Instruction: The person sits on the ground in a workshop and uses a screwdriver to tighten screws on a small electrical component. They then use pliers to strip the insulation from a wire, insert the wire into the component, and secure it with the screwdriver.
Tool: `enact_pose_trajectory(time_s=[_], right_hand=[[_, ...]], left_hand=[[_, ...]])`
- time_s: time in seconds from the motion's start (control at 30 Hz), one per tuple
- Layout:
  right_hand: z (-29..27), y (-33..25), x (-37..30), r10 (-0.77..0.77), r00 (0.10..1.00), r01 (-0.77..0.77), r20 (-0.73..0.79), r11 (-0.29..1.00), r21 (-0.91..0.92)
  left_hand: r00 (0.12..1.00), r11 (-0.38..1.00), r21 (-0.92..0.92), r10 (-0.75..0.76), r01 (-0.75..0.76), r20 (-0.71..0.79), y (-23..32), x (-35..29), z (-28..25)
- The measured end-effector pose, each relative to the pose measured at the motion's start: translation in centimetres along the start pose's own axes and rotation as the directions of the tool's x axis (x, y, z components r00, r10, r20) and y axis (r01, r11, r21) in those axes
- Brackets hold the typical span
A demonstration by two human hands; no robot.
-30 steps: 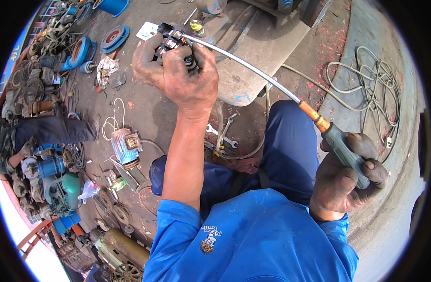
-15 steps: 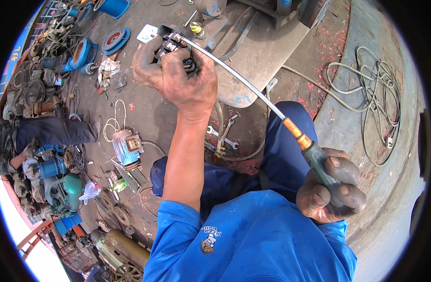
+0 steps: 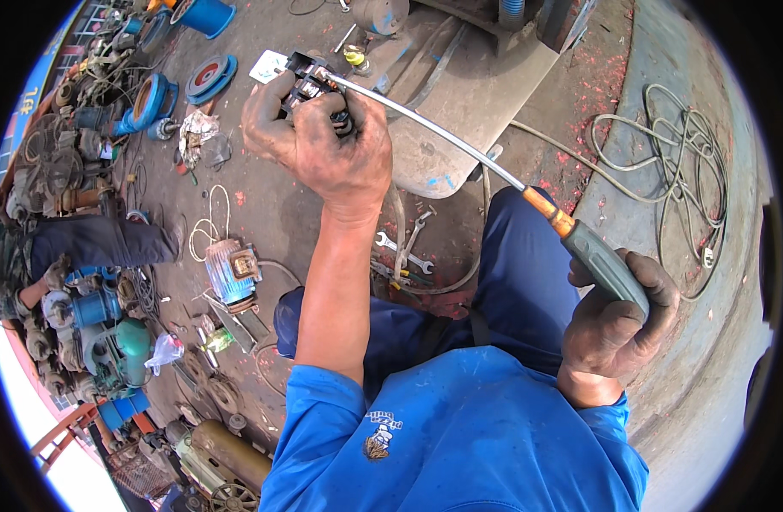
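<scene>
My left hand (image 3: pixel 340 162), greasy and curled, grips a small black electrical part (image 3: pixel 308 78) with metal terminals; the fingers hide much of it. A long-shafted screwdriver (image 3: pixel 603 263) with a dark green handle and orange collar slants across in front of me. Its tip meets the black part near my left fingers. My right hand (image 3: pixel 617 328) closes around the handle's end, with thumb and fingers on opposite sides.
Open-end wrenches (image 3: pixel 408 252) lie on the floor by my knee. Left of them stands a blue electric motor (image 3: pixel 231 271). A metal plate (image 3: pixel 468 102) lies ahead, and a coiled cable (image 3: pixel 686 162) rests at right. Another person's hand (image 3: pixel 58 271) shows among machine parts at far left.
My right hand has shifted lower, and its fingers have changed their grip on the screwdriver handle, which shows more now. The tip stays at the black part; my left hand has barely moved.
</scene>
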State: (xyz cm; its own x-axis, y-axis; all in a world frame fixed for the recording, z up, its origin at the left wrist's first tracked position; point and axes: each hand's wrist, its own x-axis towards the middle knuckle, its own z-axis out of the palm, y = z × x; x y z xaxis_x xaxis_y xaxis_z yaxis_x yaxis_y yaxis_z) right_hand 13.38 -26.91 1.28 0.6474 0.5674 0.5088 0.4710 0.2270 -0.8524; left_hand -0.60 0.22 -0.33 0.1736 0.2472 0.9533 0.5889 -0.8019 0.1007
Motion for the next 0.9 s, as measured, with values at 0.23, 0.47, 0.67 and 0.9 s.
enact_pose_trajectory(time_s=[0.23, 0.47, 0.67, 0.9], right_hand=[[-0.2, 0.4, 2.6, -0.388, 0.912, 0.404, 0.131, 0.905, -0.132], [-1.3, 0.2, 2.2, -0.339, 0.924, 0.365, 0.178, 0.920, -0.144], [-1.3, -0.4, 2.4, -0.272, 0.936, 0.290, 0.223, 0.956, -0.050], [1.7, 0.4, 2.0, -0.416, 0.910, 0.412, 0.008, 0.904, 0.115]], left_hand=[[1.000, 0.999, -0.030, -0.017, 0.016, -0.006, -0.1, -0.4, 0.4], [0.999, 0.999, -0.029, 0.047, -0.046, 0.025, 0.0, -0.1, -0.2], [1.000, 1.000, -0.015, 0.010, -0.010, 0.009, -0.1, -0.4, 0.0], [0.999, 0.999, -0.026, -0.019, 0.020, 0.040, 0.0, -0.6, -0.1]])
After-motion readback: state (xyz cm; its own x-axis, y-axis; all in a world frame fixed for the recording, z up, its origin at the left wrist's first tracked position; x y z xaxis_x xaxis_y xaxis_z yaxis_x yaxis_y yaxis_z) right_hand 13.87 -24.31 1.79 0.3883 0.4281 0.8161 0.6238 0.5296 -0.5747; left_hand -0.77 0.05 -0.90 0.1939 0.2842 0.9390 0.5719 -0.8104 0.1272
